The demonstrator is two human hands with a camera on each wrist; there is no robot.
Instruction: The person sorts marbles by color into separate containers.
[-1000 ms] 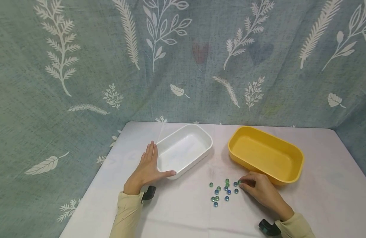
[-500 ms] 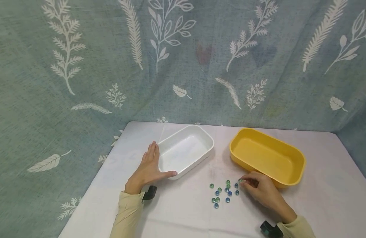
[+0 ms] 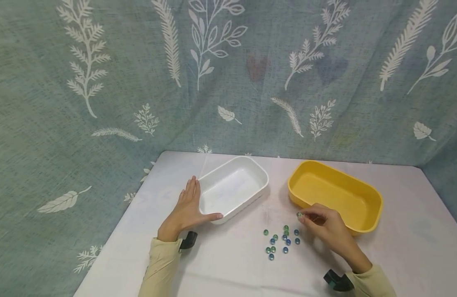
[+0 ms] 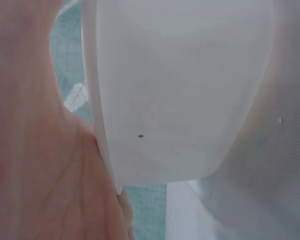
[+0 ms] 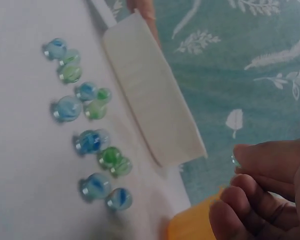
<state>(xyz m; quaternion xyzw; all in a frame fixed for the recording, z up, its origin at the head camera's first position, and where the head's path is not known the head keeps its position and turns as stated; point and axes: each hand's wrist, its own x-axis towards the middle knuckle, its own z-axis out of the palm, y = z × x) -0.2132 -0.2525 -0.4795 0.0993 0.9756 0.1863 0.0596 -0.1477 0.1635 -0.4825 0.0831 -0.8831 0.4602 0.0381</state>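
Note:
Between thumb and forefinger my right hand [image 3: 326, 227] pinches a green marble [image 3: 299, 215], raised above the table in front of the yellow tray [image 3: 336, 194]. In the right wrist view only a sliver of that marble [image 5: 234, 159] shows past the thumb. My left hand [image 3: 185, 212] rests against the near left corner of the white tray [image 3: 247, 202], fingers straight and thumb spread along its rim. Up close in the left wrist view, the palm [image 4: 65, 165] touches the tray's rim. Several blue and green marbles [image 3: 288, 242] lie loose on the table between the hands.
A white cloth covers the table [image 3: 228, 264]. Behind it hangs a green-blue curtain [image 3: 228, 82] with white leaf prints. The white tray stands left of centre, the yellow one to the right, with a gap between them.
My right hand has lifted the pinched green marble off the table, away from the other marbles. The left hand stays at the white tray. The head view has shifted slightly.

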